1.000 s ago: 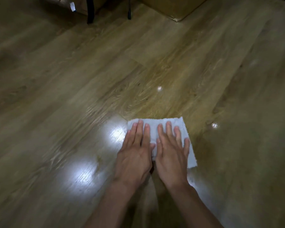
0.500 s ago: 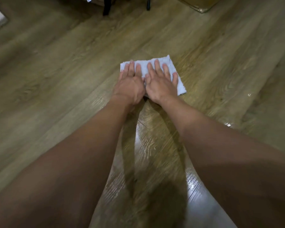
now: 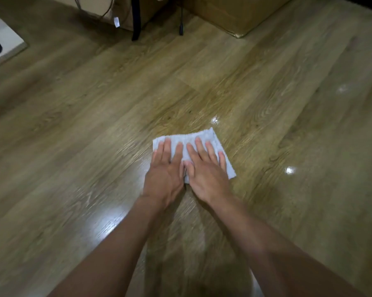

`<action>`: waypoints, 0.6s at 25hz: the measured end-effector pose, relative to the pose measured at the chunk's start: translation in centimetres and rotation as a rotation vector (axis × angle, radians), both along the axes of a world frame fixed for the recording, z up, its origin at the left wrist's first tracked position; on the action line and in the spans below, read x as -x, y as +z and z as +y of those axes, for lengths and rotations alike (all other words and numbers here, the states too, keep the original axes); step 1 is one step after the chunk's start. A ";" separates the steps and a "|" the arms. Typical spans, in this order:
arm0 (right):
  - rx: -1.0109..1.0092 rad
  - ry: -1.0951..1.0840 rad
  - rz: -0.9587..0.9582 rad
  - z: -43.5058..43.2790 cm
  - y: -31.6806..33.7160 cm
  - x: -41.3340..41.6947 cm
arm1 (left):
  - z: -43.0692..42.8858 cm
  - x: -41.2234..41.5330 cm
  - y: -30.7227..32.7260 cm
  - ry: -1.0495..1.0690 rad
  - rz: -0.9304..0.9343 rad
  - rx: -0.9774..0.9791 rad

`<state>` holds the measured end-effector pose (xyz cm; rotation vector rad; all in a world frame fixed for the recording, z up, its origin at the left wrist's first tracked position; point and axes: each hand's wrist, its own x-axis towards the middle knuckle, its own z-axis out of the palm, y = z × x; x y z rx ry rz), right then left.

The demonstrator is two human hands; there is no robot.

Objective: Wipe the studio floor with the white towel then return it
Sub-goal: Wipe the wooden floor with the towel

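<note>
A folded white towel (image 3: 204,137) lies flat on the wooden studio floor (image 3: 90,125) in the middle of the head view. My left hand (image 3: 163,174) presses palm-down on its left part, fingers straight and slightly apart. Beside it, thumbs nearly touching, my right hand (image 3: 206,176) presses on the right part in the same way. Both hands cover most of the towel; its far edge and right corner show. Both forearms are stretched forward.
A cardboard box (image 3: 234,11) stands at the far edge, right of centre. A black furniture leg (image 3: 136,18), a thin black rod (image 3: 181,22) and cables with a white tag (image 3: 116,22) are at the far middle. A white raised edge (image 3: 5,39) sits far left. The floor shines wet near my arms.
Both hands pushed the towel away across the floor, then drew it back toward me. It now lies nearer than half a second ago, with hands still flat on it.
</note>
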<state>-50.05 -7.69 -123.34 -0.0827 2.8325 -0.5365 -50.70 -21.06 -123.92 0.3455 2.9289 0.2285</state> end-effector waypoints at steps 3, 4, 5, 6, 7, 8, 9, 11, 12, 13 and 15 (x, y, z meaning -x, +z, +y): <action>-0.056 -0.016 0.030 0.3 0.2 -5.5 | 0.8 -5.7 0.7 0.024 0.016 -0.073; -0.074 -0.015 0.036 0.4 0.2 -6.6 | 1.1 -6.7 0.8 0.040 0.025 -0.096; -0.079 -0.013 0.037 0.4 0.3 -7.1 | 1.2 -7.1 0.7 0.053 0.030 -0.107; -0.073 -0.011 0.039 0.4 0.2 -7.0 | 1.2 -7.1 0.5 0.060 0.035 -0.109; -0.069 -0.013 0.042 0.3 0.1 -6.6 | 1.1 -6.8 0.3 0.060 0.036 -0.104; -0.073 -0.023 0.050 0.1 0.0 -5.9 | 0.9 -6.3 0.1 0.054 0.038 -0.093; -0.082 -0.034 0.064 -0.3 -0.2 -5.0 | 0.7 -5.5 -0.3 0.054 0.041 -0.081; -0.100 -0.056 0.089 -1.0 -0.4 -2.6 | 0.2 -3.0 -0.8 0.051 0.050 -0.048; -0.108 -0.061 0.091 -1.3 -0.7 -0.8 | -0.1 -0.9 -1.1 0.046 0.057 -0.023; -0.104 -0.056 0.090 -1.8 -0.9 1.5 | -0.5 1.4 -1.3 0.048 0.072 -0.002; -0.069 -0.028 0.063 -3.0 -0.9 7.1 | -1.7 6.6 -1.1 0.075 0.053 0.000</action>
